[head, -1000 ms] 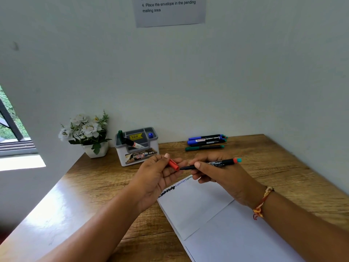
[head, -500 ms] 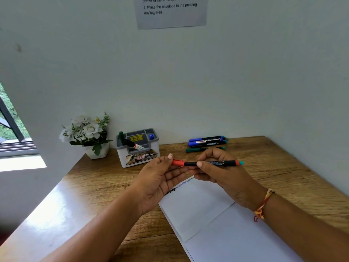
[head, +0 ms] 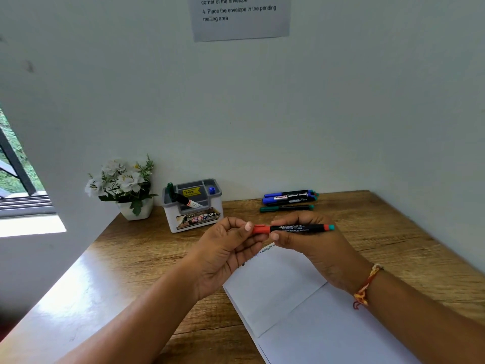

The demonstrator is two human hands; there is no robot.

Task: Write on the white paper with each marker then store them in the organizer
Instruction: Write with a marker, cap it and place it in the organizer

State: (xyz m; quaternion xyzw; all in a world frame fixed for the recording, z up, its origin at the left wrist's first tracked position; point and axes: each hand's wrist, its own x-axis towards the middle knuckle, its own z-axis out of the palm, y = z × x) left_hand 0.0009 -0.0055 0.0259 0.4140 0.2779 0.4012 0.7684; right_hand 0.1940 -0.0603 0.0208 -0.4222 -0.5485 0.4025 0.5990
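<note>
Coach: Two hands share one marker (head: 296, 228): your left hand (head: 225, 248) pinches its red cap (head: 261, 229) and your right hand (head: 315, 245) is curled round the barrel. You hold it just in front of the organizer (head: 193, 222), over the far edge of the white paper (head: 288, 298).

Operator: What can go wrong from here?

Coach: I can't tell whether that cap is fully seated. If it isn't, you store a marker that dries out. If you push it crookedly, the tip may ink your fingers.

Operator: And at the organizer?

Coach: A green-capped marker (head: 181, 197) leans across its compartments, so a careless reach can knock it or shift the light box. To the organizer's right lie the loose markers (head: 288, 199). They look round, so they probably roll if your wrist brushes them.
</note>
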